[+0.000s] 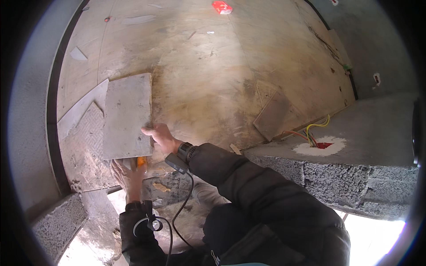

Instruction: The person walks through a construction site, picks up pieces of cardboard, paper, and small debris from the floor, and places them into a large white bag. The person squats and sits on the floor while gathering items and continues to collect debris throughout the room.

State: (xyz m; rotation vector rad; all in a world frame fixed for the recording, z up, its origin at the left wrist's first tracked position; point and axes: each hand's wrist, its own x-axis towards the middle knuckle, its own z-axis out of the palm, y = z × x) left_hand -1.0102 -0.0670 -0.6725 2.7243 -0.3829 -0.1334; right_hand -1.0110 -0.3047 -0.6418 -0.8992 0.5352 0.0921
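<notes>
A flat rectangular grey board (pixel 128 114), with a rough edge, is held up in front of me at the left of the view. My right hand (pixel 162 136) grips its right edge, thumb on the face and fingers behind. My left hand (pixel 127 176) is at the board's lower edge, its fingers partly hidden beneath it. Beside the left palm, an orange object (pixel 141 162) shows under the board's lower edge; what it is cannot be told. A watch-like device with a black cable is on my right wrist.
Broken board pieces (pixel 90 124) lie on the floor at the left, and a brownish panel (pixel 273 114) at the right. Coloured wires (pixel 311 136) stick out of a wall box above rough blockwork (pixel 336 183). A red packet (pixel 222 7) lies at the far end.
</notes>
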